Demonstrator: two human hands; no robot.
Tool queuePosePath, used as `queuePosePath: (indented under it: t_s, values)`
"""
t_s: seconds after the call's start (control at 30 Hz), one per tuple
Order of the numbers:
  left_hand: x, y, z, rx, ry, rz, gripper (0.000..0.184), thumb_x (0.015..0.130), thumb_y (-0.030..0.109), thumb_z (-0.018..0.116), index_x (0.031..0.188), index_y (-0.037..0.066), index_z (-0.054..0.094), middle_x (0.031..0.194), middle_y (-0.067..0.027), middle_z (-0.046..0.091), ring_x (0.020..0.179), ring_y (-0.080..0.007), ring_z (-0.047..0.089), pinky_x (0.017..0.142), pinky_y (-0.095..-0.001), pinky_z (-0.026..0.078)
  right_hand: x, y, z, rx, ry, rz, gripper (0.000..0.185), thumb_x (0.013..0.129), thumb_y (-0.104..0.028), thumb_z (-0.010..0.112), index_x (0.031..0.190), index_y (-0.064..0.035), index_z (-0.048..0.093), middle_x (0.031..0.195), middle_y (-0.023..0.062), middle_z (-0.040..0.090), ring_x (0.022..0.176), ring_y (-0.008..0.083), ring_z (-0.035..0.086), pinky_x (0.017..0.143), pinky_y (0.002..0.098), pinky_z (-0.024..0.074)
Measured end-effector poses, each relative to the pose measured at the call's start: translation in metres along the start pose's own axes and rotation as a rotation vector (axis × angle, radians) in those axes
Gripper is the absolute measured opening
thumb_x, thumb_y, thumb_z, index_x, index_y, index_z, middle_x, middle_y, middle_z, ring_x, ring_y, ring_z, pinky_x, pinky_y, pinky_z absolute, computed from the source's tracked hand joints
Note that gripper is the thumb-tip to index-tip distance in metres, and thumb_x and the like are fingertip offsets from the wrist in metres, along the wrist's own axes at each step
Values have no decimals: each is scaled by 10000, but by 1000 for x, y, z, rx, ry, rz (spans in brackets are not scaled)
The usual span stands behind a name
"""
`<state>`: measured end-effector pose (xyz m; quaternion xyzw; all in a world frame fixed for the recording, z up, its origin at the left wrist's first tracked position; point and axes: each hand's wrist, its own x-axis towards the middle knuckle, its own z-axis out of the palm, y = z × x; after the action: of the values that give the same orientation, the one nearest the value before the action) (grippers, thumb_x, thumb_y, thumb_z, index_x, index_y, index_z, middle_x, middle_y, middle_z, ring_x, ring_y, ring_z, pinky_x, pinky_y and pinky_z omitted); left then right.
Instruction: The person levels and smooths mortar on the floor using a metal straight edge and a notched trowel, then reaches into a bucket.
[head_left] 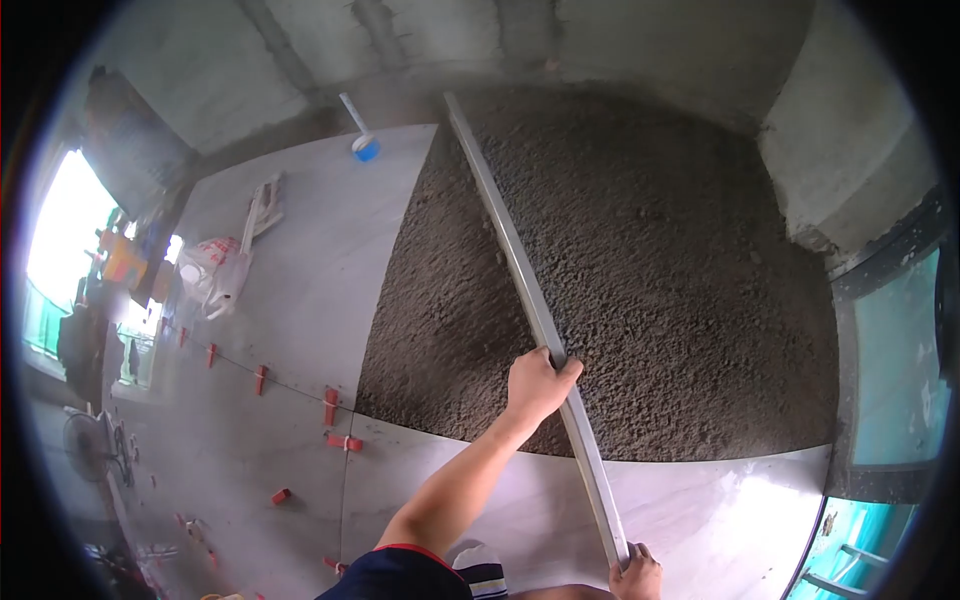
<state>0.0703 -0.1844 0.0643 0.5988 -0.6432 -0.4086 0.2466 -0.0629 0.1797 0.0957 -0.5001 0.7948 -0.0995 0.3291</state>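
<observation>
A long, pale metal screed bar (515,255) runs from the back wall across a bed of dark, crumbly mortar (660,270) to the tiles near me. My left hand (540,385) is closed around its middle, over the mortar's near part. At the bar's near end, above the laid tile (720,495), my right hand (637,575) is wrapped around it, partly cut off by the bottom of the view. The mortar looks rough and loose on both sides of the bar.
Red tile wedges (331,405) line a joint on the left. A white-handled tool with a blue head (365,148) lies on the far tile, with a white plastic bag (210,265) nearer. Bare walls (640,45) border the mortar; a glazed door frame (895,360) stands right.
</observation>
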Motion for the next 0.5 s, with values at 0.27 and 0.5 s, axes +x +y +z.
queuePosePath:
  t_s: [0.27, 0.5]
  values:
    - [-44, -14, -13, -34, 17, -17, 369, 833, 318, 672, 674, -12, 621, 622, -163, 666, 590, -319, 691, 591, -406, 546, -29, 26, 18, -52, -107, 98, 384, 916, -153, 519, 1268, -37, 619, 1079, 223, 670, 809, 439, 689, 692, 513, 573]
    - [-117, -17, -12, -59, -74, -20, 360, 860, 332, 696, 702, 13, 640, 578, -117, 642, 503, -255, 641, 507, -376, 498, -94, 65, 26, -139, -326, 83, 444, 936, -183, 565, 1365, -91, 502, 1259, 223, 567, 839, 449, 673, 690, 535, 557]
